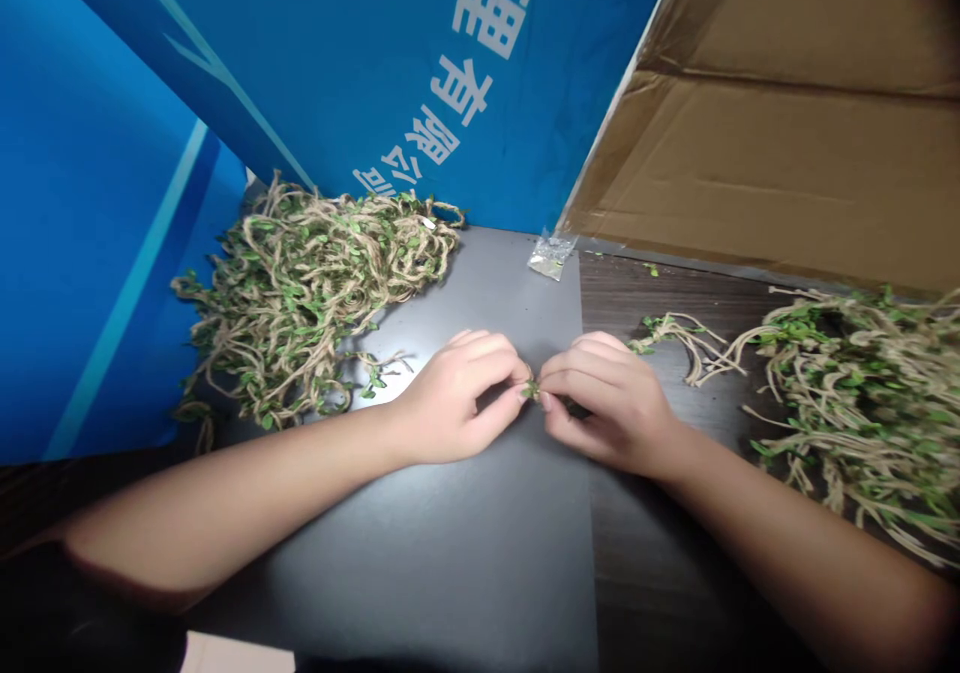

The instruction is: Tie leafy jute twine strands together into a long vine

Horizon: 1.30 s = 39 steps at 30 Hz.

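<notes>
My left hand [457, 393] and my right hand [607, 403] meet fingertip to fingertip over the dark table [465, 553]. Both pinch a small green leafy piece of twine [531, 389] between thumbs and forefingers. Most of that piece is hidden inside my fingers. A short length of jute twine with green leaves [679, 338] trails from behind my right hand toward the right. A large tangled heap of the same leafy twine [300, 288] lies to the left of my left hand. Another heap [862, 403] lies to the right.
A blue printed panel [337, 63] stands behind and to the left. A brown cardboard sheet [787, 123] leans at the back right. A small clear plastic bag [551, 255] lies where the two meet.
</notes>
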Tool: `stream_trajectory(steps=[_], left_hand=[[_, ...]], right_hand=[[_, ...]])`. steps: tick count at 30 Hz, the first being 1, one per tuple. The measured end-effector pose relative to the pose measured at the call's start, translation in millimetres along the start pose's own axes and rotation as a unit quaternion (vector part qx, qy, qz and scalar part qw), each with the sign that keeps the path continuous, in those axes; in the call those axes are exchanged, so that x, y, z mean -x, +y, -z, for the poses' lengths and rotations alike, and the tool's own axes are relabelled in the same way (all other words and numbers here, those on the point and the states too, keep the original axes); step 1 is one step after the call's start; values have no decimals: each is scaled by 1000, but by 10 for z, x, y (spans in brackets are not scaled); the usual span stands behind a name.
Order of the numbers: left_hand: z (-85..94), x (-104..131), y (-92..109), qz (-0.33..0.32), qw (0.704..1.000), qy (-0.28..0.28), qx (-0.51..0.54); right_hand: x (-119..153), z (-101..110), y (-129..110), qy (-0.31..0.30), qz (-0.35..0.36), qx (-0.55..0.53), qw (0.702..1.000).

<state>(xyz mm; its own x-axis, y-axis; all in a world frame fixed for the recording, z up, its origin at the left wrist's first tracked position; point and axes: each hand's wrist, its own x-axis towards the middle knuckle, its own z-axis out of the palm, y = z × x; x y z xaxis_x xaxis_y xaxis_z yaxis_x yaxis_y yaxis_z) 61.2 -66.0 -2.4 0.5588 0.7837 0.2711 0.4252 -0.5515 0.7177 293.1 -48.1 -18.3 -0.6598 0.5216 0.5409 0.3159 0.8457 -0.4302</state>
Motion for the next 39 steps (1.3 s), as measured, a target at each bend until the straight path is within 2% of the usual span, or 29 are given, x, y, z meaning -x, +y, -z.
stream_trajectory(steps=[4, 14, 22, 26, 33, 39], left_hand=[[-4, -3, -2, 16, 1000, 9, -19], [-18, 3, 14, 34, 997, 0, -64], [-2, -27, 32, 60, 997, 11, -36], [-7, -14, 29, 47, 998, 19, -47], [-27, 9, 29, 31, 997, 18, -75], [-21, -1, 25, 43, 996, 13, -76]], right_hand=[[6, -3, 5, 5, -15, 30, 999], [5, -18, -4, 5, 25, 105, 994], [11, -29, -15, 37, -4, 80, 996], [9, -15, -21, 22, -7, 86, 996], [1, 11, -19, -5, 47, 125, 991], [6, -9, -44, -1, 39, 164, 986]])
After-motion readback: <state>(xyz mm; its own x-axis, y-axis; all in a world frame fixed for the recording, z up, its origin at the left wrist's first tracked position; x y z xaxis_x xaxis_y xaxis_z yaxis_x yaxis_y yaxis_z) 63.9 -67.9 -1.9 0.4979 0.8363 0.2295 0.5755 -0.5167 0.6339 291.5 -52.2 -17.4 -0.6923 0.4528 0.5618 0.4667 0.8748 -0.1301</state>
